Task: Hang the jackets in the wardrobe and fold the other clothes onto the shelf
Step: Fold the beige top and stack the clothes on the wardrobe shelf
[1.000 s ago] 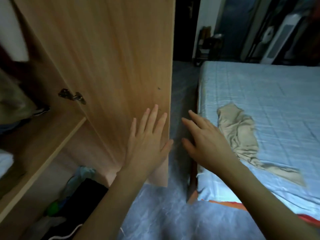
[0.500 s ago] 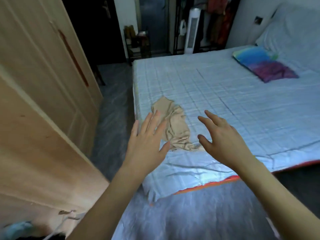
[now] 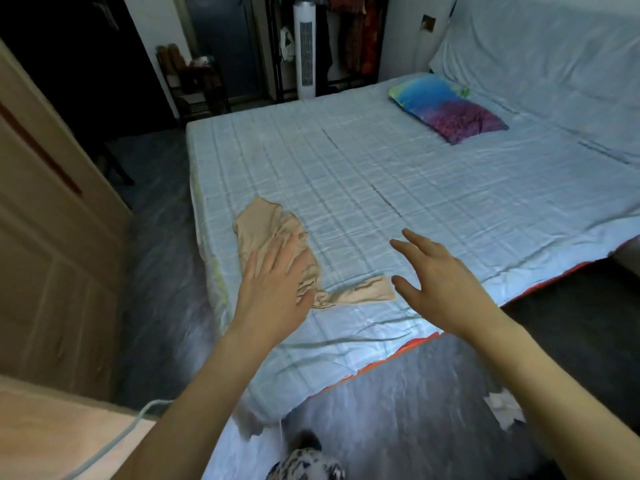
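Beige cloth (image 3: 277, 251), a crumpled garment, lies on the bed (image 3: 415, 188) near its left edge, with one long strip trailing off to the right along the sheet. The left hand (image 3: 277, 289) reaches out over the near part of that garment, its fingers (image 3: 294, 251) straight and slightly spread, holding nothing; whether the palm actually touches the fabric cannot be told from here. The right hand (image 3: 436, 282) hovers to the right of the trailing strip, apart from it, with its fingers loosely spread and lightly bent, also holding nothing.

A pale blue checked sheet covers the bed, and an orange edge shows along its near side. At the far right a bright blue and purple pillow (image 3: 446, 107) rests on the sheet. A wooden wardrobe door (image 3: 52, 216) stands at the left, with grey floor (image 3: 159, 258) between it and the bed. Against the far wall a white tower fan (image 3: 305, 50) stands upright, with hanging clothes on a rack (image 3: 356, 29) just to its right and a low dark shelf (image 3: 194, 81) further left. A crumpled white scrap (image 3: 504, 408) lies on the floor at the near right.
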A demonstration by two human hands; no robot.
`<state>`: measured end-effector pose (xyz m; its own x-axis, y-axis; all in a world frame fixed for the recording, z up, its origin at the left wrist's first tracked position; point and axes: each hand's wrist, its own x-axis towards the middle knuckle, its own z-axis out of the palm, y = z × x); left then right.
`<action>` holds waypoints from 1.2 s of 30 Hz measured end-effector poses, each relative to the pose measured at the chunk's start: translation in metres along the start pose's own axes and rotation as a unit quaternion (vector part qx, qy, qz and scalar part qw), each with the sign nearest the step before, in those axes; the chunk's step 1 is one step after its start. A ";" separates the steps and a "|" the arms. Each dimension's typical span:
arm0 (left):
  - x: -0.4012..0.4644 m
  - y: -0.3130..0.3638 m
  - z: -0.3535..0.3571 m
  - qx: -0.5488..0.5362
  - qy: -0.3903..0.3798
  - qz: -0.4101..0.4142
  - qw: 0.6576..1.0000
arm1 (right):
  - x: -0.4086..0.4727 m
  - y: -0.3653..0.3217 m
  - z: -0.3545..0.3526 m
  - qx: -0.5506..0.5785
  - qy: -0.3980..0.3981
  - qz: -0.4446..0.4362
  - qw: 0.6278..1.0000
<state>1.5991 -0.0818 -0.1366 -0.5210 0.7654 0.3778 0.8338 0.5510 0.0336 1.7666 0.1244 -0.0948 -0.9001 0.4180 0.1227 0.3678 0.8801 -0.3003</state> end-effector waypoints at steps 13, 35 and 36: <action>0.070 -0.067 0.079 -0.014 -0.137 -0.097 0.986 | 0.120 0.025 0.026 0.003 -0.073 -0.012 0.997; 0.147 -0.137 0.230 -0.121 -0.287 -0.331 0.891 | 0.345 0.067 0.145 -0.005 -0.252 -0.164 0.954; 0.142 -0.134 0.239 -0.133 -0.298 -0.350 0.878 | 0.349 0.071 0.156 0.000 -0.264 -0.178 0.948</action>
<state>1.3703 0.0327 -0.3083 -0.8602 0.3509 -0.3700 0.2422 0.9196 0.3092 1.4420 0.2976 -0.2211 -0.9583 -0.0769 -0.2752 0.0185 0.9444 -0.3282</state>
